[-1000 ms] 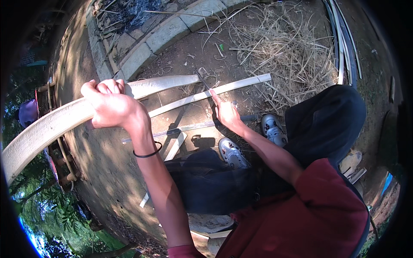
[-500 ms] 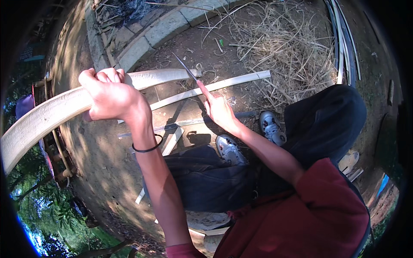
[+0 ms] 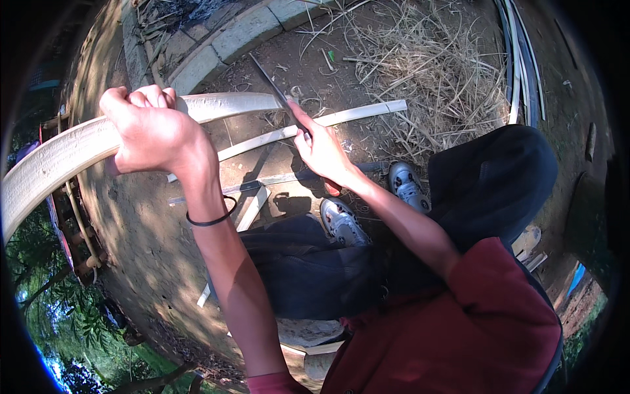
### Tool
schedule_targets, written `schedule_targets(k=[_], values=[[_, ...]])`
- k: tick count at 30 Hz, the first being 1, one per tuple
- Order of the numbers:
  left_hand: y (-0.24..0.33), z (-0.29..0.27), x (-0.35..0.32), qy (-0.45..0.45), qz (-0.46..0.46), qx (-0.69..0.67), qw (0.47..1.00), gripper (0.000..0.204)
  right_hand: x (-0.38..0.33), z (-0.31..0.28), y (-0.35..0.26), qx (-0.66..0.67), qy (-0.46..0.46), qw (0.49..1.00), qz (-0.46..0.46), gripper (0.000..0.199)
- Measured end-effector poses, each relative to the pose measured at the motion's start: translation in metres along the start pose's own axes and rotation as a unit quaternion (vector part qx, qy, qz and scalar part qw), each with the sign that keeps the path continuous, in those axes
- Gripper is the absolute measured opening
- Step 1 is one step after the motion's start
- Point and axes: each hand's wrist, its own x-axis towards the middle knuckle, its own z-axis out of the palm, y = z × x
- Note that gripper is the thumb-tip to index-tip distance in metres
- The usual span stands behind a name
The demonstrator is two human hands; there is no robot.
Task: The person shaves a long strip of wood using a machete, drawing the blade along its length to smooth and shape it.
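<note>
My left hand (image 3: 154, 134) is closed in a fist around a long, pale split-bamboo strip (image 3: 62, 157). The strip runs out of the picture at the left, and its other end reaches toward my right hand (image 3: 325, 151). Gripped in that hand is a knife (image 3: 268, 77), its narrow dark blade pointing away and to the left. The blade crosses the strip's right end; whether it is cutting in cannot be told. A reddish-brown handle end shows below the right hand, while my fingers hide the rest.
Beneath the held strip, another bamboo strip (image 3: 341, 117) lies on the dirt, near a dark flat bar (image 3: 285, 177). A heap of shavings (image 3: 440, 79) spreads at far right beside long poles (image 3: 515, 59). A stone kerb (image 3: 246, 34) curves behind. My shoes (image 3: 342, 222) are close by.
Both hands, with the strip and knife, have shifted slightly left and up in the picture. The right index finger no longer stretches along the knife as before; the handle end now shows.
</note>
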Motion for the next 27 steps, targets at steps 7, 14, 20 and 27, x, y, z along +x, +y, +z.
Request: schedule_targets(k=[7,14,20,27], values=[[-0.003,0.006,0.000,0.051,-0.008,0.011,0.999,0.024,-0.008,-0.009,0.109,-0.195,-0.040,0.975,0.103,0.073],[-0.002,0.004,-0.001,0.042,0.005,0.024,0.999,0.028,-0.002,0.004,0.030,0.005,0.020,1.000,0.003,0.065],[-0.006,0.001,0.001,0.026,-0.012,0.041,0.999,0.029,-0.013,0.006,0.088,-0.159,-0.004,0.985,0.059,0.067],[-0.027,-0.030,0.021,-0.070,-0.005,-0.050,0.996,0.020,-0.010,0.006,0.054,-0.028,0.010,0.996,0.081,0.065]])
